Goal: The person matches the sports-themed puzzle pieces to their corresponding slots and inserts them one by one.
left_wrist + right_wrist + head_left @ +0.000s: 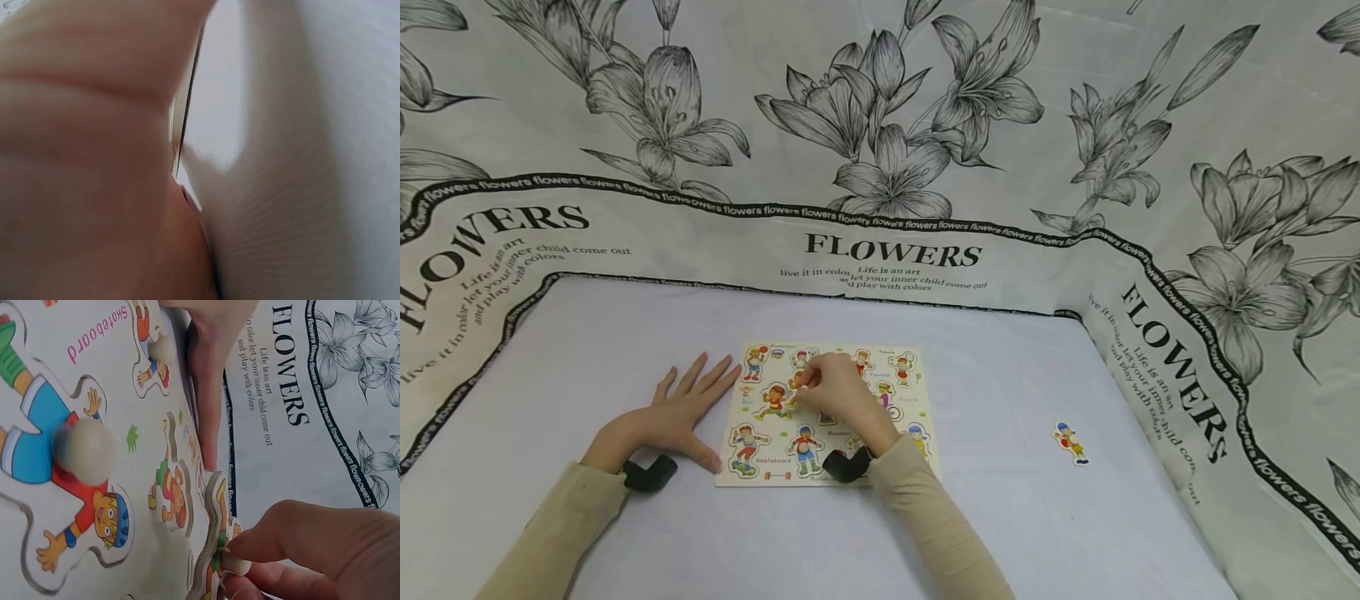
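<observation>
A wooden knob puzzle board (795,477) with cartoon sports figures lies flat on the white table. My right hand (842,390) is over its upper middle, thumb and fingers pinching the pale knob (237,565) of a figure-shaped puzzle piece (217,515). That piece is tilted on edge, raised off the board's face, and partly hidden by the fingers. Near it, a running figure (773,402) shows in a cut-out without a knob. My left hand (681,417) lies with spread fingers along the board's left edge, thumb at the lower left corner.
Another loose figure piece with a blue cap (1070,443) lies on the table (1000,517) to the right. Several knobbed pieces, such as the one in a red shirt (94,500), sit in the board. Flower-printed cloth (887,250) rises behind and beside the table.
</observation>
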Tool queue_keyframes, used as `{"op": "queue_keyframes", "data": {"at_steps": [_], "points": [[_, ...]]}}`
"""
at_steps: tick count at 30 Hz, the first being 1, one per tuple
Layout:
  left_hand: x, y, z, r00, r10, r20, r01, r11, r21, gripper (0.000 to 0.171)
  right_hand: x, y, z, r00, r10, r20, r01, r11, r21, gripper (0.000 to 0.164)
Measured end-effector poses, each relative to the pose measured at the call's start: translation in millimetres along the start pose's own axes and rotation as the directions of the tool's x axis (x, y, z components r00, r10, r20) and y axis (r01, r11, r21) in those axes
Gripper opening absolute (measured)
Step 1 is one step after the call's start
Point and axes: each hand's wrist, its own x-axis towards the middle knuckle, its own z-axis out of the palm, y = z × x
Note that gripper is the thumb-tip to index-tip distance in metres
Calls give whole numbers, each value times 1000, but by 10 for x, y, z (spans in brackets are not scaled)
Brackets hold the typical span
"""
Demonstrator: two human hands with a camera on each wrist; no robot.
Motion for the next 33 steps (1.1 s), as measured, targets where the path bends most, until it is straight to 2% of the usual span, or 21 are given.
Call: {"op": "queue_keyframes", "data": {"at_steps": [8,15,23,33], "points": [[-19,13,-20,1000,-1,1,1,1000,-1,141,12,-37,114,1000,-16,25,17,999,-43,9],[-21,-28,24,998,45,-37,-46,999,-27,140,-1,-38,204,999,-4,45,5,999,-33,13],[35,-107,86,1000,7,-12,-7,1000,28,144,-19,-56,251,998,-2,55,2,1000,2,7],[13,-72,76,1000,13,-13,-13,1000,6,143,-23,-53,299,999,-28,43,27,1000,15,5]]}}
